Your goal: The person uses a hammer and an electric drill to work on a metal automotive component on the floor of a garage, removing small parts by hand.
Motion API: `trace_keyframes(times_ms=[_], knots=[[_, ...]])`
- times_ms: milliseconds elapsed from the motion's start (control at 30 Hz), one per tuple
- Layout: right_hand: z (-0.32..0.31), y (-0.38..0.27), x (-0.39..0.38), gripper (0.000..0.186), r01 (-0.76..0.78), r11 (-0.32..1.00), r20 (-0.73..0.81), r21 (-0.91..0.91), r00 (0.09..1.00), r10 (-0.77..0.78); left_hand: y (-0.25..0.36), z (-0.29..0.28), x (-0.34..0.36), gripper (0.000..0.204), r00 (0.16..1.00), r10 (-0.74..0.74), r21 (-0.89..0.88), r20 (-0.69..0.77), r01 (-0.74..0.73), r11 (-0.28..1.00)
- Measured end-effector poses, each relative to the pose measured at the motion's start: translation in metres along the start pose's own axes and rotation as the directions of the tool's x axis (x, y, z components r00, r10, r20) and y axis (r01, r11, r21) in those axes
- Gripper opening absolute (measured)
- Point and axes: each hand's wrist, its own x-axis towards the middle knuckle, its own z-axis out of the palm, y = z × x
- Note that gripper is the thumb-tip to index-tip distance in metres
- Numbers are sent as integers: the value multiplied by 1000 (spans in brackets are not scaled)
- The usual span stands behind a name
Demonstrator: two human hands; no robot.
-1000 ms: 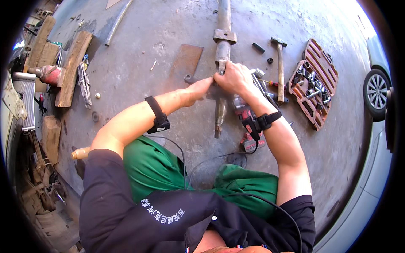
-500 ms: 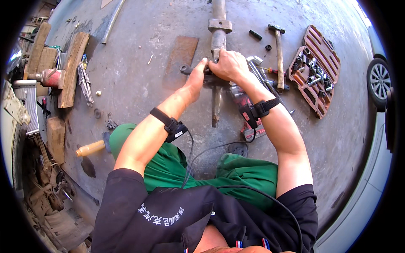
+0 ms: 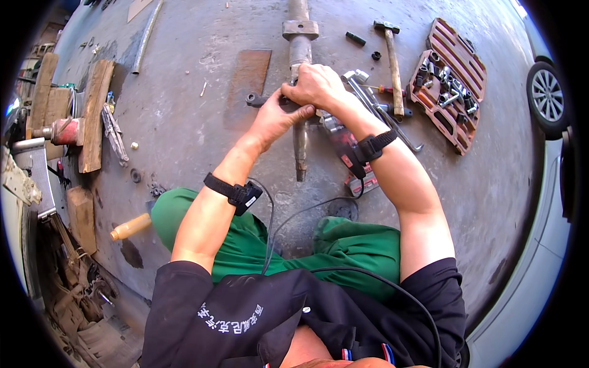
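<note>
In front of me a long steel shaft [image 3: 300, 48] with a square-edged collar [image 3: 300, 29] lies on the floor, its tapered end [image 3: 300, 156] pointing toward me. A dark metal arm with a ring-shaped end [image 3: 253, 99] sits crosswise at the shaft. My left hand [image 3: 275, 121] is closed round this arm, its thumb lying across the shaft. Just beyond it, my right hand [image 3: 316, 86] is curled over the same spot, fingers bent and pressed on the metal. Both hands hide the middle of the arm and where it meets the shaft.
To the right lie a red-and-black power tool [image 3: 343, 144], long wrenches [image 3: 383, 113], a hammer [image 3: 392, 67] and an opened socket case [image 3: 451, 86]. A rusty plate [image 3: 248, 76] lies left of the shaft. Wood blocks [image 3: 98, 116] and a wooden handle [image 3: 130, 227] are further left.
My left hand has turned, its thumb swinging from pointing away to lying across the shaft. My right hand stays bent over the metal. The whole view has shifted slightly.
</note>
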Motion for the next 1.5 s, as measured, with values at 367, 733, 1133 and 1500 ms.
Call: trace_keyframes(times_ms=[367,733,1133,1500], knots=[[3,3,4,61,36,998,9,43,999,-37,-8,4,10,66,989,-18,27,-145,23,999],[34,2,13,54,146,933,-5,329,988,-153,-26,-35,8,48,981,-173,-273,-92,143,951],[-3,75,15,47,-128,849,37,512,991,127,-27,-34,20,47,920,-337,-412,-200,233,881],[15,281,-24,75,-702,712,-197,-21,701,686,-27,-34,16,37,902,-349,-261,-256,283,923]])
